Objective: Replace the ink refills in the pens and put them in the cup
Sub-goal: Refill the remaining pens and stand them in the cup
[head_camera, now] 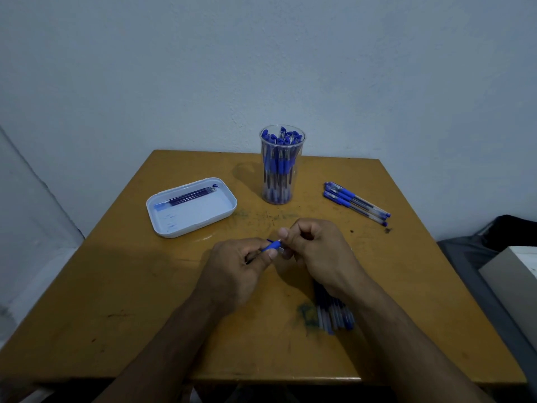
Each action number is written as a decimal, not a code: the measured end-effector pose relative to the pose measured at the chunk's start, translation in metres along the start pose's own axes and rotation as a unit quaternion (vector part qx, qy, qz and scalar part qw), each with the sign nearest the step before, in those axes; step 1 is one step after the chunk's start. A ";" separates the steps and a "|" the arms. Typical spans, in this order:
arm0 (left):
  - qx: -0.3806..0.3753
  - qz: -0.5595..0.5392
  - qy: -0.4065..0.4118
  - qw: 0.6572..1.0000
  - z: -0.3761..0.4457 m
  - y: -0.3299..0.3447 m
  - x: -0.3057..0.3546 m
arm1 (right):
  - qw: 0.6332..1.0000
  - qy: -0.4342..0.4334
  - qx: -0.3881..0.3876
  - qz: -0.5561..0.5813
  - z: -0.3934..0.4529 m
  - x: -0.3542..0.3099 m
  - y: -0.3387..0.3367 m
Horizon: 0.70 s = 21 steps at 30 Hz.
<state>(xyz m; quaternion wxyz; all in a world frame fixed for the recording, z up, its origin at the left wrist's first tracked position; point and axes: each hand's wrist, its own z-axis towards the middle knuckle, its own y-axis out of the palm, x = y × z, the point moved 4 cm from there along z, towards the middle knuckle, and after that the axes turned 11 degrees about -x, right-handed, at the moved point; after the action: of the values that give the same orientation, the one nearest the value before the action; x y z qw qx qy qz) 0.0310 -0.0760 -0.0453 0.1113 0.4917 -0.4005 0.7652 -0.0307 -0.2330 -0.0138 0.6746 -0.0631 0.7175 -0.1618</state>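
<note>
Both hands, left (247,257) and right (312,245), pinched one blue-gripped clear plastic pen (273,245) together, well in front of the clear plastic cup (281,165). Twisting apart, its small tip might slip and roll off the yellow-brown counter (116,286).

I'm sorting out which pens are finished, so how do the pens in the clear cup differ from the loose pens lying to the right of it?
The pens in the cup stand upright, packed together inside the clear cup; the loose pens lie flat on the table, side by side at a slant. The cup holds many pens; the loose group is only a few. Both sets have clear barrels with blue grips and caps.
</note>
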 end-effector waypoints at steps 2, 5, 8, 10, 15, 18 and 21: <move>-0.002 -0.006 -0.001 1.000 0.001 -0.001 0.000 | 1.000 0.000 -0.008 0.003 0.000 -0.001 -0.001; -0.007 -0.006 -0.001 1.000 0.001 -0.001 -0.001 | 1.000 -0.007 -0.019 0.011 -0.001 -0.001 -0.002; -0.014 -0.016 0.003 1.000 0.001 -0.001 -0.003 | 0.999 -0.012 -0.036 -0.005 0.000 -0.001 -0.003; -0.016 -0.025 0.008 1.000 0.001 -0.003 -0.004 | 0.999 -0.021 -0.046 -0.001 0.000 -0.002 -0.004; -0.004 -0.025 0.008 1.000 0.002 -0.004 -0.007 | 0.998 -0.008 -0.068 -0.005 -0.002 -0.004 -0.005; -0.001 -0.022 0.013 1.000 0.001 -0.003 -0.005 | 0.999 0.011 -0.029 -0.034 -0.002 -0.004 -0.006; 0.001 -0.021 0.011 1.000 0.001 -0.004 -0.003 | 0.999 0.003 0.014 -0.051 -0.002 -0.003 -0.009</move>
<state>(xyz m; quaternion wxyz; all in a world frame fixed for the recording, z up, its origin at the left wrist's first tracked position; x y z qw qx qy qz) 0.0351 -0.0736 -0.0457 0.1311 0.4922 -0.3877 0.7683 -0.0332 -0.2405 -0.0081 0.6645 -0.0895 0.7127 -0.2059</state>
